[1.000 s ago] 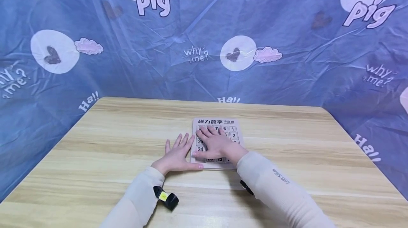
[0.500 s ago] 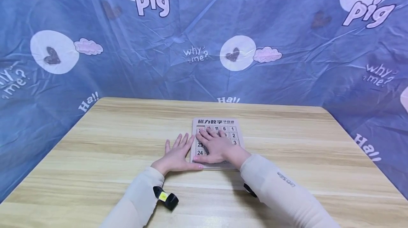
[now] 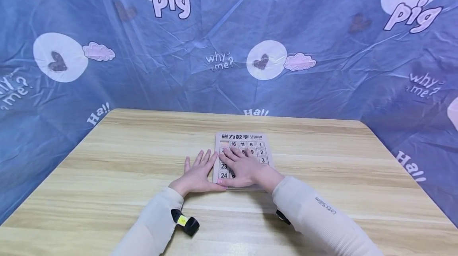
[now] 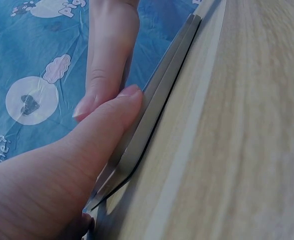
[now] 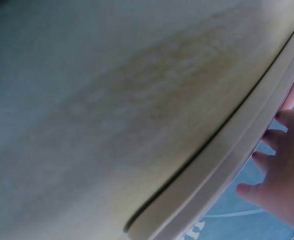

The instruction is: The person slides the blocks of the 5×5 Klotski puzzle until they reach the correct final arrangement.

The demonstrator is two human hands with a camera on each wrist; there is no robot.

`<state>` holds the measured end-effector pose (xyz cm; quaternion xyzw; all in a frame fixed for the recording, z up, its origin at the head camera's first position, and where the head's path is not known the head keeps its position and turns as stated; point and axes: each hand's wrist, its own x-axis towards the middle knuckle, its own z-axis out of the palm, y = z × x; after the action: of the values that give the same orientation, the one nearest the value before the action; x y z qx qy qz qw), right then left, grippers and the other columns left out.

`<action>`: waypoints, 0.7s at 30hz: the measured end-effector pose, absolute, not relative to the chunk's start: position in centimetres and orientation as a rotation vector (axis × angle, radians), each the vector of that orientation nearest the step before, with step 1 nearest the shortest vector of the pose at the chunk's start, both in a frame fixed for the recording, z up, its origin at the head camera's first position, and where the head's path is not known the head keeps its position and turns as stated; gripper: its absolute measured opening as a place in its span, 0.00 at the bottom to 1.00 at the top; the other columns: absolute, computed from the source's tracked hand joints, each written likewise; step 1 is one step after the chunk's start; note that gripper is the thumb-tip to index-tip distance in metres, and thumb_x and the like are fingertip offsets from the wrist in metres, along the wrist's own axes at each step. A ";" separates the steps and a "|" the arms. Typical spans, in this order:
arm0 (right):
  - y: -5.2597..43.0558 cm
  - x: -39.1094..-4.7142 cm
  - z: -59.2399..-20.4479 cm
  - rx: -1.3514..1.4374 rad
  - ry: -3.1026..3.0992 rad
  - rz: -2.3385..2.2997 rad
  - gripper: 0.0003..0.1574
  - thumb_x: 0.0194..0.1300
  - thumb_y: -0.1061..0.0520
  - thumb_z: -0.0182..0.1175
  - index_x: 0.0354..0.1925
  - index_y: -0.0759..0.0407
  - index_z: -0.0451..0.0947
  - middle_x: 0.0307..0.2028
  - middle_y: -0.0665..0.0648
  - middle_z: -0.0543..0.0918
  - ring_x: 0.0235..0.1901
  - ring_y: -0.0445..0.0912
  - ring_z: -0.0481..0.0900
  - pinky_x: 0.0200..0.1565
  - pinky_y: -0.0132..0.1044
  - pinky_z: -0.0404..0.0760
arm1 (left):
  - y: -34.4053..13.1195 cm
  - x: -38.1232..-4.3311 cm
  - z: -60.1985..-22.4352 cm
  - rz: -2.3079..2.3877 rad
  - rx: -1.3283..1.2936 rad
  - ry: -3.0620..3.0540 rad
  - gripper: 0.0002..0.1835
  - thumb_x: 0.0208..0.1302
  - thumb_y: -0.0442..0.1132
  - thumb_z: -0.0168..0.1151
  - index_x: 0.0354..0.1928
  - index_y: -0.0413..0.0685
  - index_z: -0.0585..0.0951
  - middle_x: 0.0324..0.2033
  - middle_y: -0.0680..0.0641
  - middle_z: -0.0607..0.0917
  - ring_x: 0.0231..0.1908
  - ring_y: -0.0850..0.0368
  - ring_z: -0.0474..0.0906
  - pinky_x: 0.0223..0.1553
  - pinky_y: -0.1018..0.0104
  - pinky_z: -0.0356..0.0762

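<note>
- The left hand (image 3: 196, 176) is resting at the left edge of the number puzzle (image 3: 242, 136), fingers straight, grasping nothing.
- The puzzle is lying flat on the table (image 3: 107, 168), probably being light and stiff, its side rims offering the best hold.
- The right hand (image 3: 243, 168) is lying spread over the tiles (image 3: 251, 144), clenching nothing; they are likely offering little friction.

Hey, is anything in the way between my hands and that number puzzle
Nothing visible. The right hand lies spread over the number puzzle itself, and the left hand is at its left edge, with no other object showing between.
</note>
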<state>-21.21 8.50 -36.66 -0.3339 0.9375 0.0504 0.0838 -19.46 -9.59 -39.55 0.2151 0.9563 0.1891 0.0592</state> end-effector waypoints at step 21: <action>8.6 -20.6 -36.4 -0.995 2.782 0.136 0.55 0.48 0.19 0.22 0.66 0.47 0.39 0.65 0.52 0.41 0.63 0.51 0.37 0.57 0.54 0.39 | -9.7 -19.4 -39.4 0.579 0.656 2.902 0.56 0.38 0.71 0.55 0.66 0.49 0.48 0.64 0.42 0.46 0.62 0.45 0.34 0.52 0.38 0.26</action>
<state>-20.64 8.55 -36.40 -0.3350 0.9366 0.0457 0.0920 -19.37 -9.68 -39.38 0.2161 0.9560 0.1908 0.0550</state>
